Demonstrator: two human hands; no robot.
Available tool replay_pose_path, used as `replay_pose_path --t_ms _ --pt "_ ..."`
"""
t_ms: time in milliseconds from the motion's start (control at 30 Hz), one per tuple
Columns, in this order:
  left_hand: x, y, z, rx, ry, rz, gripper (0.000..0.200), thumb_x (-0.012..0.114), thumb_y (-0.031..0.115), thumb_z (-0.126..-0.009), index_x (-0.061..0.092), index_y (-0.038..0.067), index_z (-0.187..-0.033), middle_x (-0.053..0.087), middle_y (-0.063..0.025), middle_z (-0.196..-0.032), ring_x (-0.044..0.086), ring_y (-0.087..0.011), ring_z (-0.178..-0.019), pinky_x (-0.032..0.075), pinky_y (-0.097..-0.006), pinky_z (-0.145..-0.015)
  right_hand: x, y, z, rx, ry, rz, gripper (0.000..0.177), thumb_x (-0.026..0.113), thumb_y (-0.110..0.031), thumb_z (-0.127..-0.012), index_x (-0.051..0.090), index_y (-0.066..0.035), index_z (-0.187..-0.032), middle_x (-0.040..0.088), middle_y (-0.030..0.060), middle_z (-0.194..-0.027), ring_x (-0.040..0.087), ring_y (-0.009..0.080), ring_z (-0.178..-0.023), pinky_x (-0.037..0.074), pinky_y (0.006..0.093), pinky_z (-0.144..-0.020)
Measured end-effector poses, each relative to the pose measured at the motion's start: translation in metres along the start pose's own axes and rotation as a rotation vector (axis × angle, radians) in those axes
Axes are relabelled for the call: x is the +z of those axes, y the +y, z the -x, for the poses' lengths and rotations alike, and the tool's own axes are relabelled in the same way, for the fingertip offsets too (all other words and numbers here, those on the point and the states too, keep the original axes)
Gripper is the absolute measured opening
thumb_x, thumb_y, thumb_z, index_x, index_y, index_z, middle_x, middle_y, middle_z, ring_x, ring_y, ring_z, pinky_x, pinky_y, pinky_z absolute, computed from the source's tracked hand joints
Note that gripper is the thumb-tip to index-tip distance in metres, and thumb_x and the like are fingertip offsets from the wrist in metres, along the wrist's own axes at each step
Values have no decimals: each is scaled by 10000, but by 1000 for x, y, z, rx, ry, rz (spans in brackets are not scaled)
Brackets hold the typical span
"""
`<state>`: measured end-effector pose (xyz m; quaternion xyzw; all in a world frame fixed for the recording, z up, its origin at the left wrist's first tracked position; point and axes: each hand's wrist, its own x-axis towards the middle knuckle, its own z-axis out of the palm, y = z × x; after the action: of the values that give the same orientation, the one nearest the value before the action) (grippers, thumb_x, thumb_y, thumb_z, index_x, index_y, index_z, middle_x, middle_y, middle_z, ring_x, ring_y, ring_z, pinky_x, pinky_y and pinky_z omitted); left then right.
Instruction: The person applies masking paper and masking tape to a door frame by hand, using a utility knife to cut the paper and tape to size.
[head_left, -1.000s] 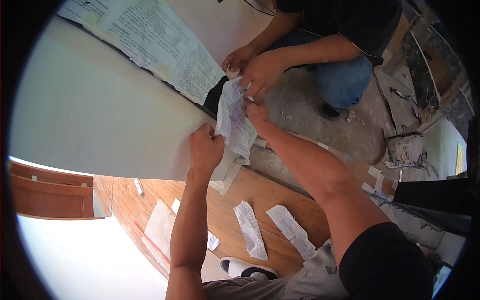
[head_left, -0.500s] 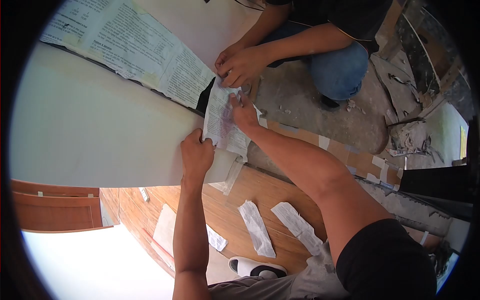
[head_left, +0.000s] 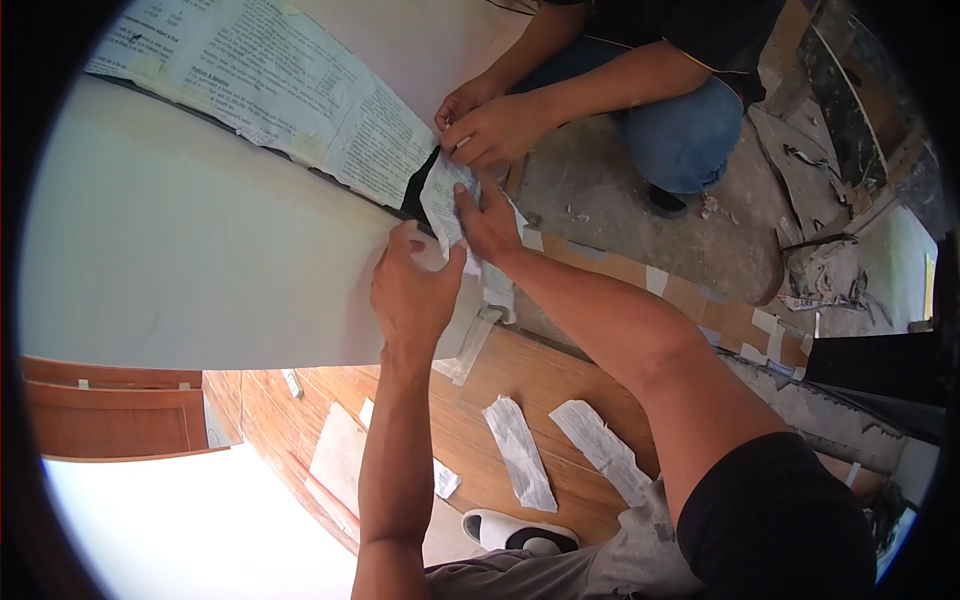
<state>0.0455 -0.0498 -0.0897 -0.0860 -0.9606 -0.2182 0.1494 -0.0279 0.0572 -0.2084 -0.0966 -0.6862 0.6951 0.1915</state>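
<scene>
White panel [head_left: 180, 260]: broad and smooth, filling the view from 9 to 10 o'clock. Printed newspaper strip [head_left: 300, 100]: pasted along the panel's upper edge, 11 o'clock. Left hand [head_left: 415, 295]: at centre, fingers bent over the lower end of a crumpled newsprint strip [head_left: 440, 200] and pressing it to the panel's edge; whether it pinches the paper cannot be told. Newsprint strip: just above centre, at the end of the pasted run. Right hand [head_left: 487, 225]: at the left hand's 1 o'clock, fingers laid flat on the strip's upper part, clasping nothing. Co-worker's hands [head_left: 495, 125]: 12 o'clock, touching the strip's top. Two loose paper strips [head_left: 520, 455], [head_left: 605, 450]: on the wooden floor [head_left: 540, 380], 6 o'clock. White slipper [head_left: 520, 530]: below them.
</scene>
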Motion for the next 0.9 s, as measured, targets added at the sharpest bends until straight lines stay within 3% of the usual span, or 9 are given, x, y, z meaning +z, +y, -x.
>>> replay_pose_path --t_ms 100,200,367,400,467,533,600,733,900 --pt "0 -2 -2 4 1 56 281 726 195 -840 700 -20 -1020 745 -181 -951 716 -387 -904 540 -456 -821 2 6 -4 -15 -38 -1 480 541 -299 -998 512 35 -1341 590 332 -1270 524 507 -1212 408 514 -1022" --pt "-2 -6 -3 -13 -25 106 204 683 166 -866 717 -23 -936 745 -192 -891 713 -403 -843 543 -457 -788 1 7 -5 55 -26 -1 552 514 -434 -1001 510 3 -1339 629 340 -1171 581 484 -1147 425 500 -958" --pt "-9 -24 -5 -3 -30 105 191 660 143 -882 711 -41 -872 732 -220 -840 705 -424 -824 540 -459 -752 2 16 -13 148 -59 116 697 489 -503 -1012 412 -14 -1502 575 302 -1363 541 427 -1293 401 433 -1088" --pt "-12 -29 -8 -33 -89 80 193 656 140 -894 710 -44 -871 728 -218 -823 715 -399 -782 543 -445 -717 1 14 -11 148 -61 115 697 489 -503 -1012 412 -14 -1502 575 302 -1363 541 427 -1293 401 433 -1088" --pt "-16 -32 -8 -63 -148 53 196 653 137 -907 709 -47 -869 724 -217 -807 724 -374 -740 545 -431 -681 -3 11 -7 -79 -116 69 734 502 -517 -1012 349 -55 -1562 538 271 -1434 513 395 -1344 376 406 -1132" --pt "-28 -22 -8 -187 -207 161 261 652 157 -943 700 -95 -895 686 -166 -682 686 -218 -510 528 -326 -532 -4 11 -8 -104 -124 64 708 524 -479 -1010 387 -3 -1516 562 279 -1386 535 410 -1300 396 426 -1100" --pt "-26 -24 -9 -206 -209 183 262 644 147 -954 694 -105 -902 688 -162 -690 702 -214 -539 537 -311 -521 -6 7 -10 -128 -130 60 684 546 -441 -1007 425 49 -1469 587 286 -1337 558 424 -1256 415 445 -1069" --pt "-17 -27 -9 -198 -110 358 260 623 123 -976 678 -125 -924 693 -168 -727 733 -213 -606 564 -286 -497 -13 -2 -12 -43 -195 57 645 559 -442 -998 454 6 -1449 604 286 -1308 589 400 -1218 430 449 -1046" --pt "-20 -24 -12 -223 -137 352 252 615 111 -977 668 -130 -922 693 -176 -742 740 -224 -624 578 -288 -530 -13 10 -9 -12 -178 94 671 558 -464 -988 442 -4 -1464 624 290 -1274 621 408 -1174 444 451 -1040"
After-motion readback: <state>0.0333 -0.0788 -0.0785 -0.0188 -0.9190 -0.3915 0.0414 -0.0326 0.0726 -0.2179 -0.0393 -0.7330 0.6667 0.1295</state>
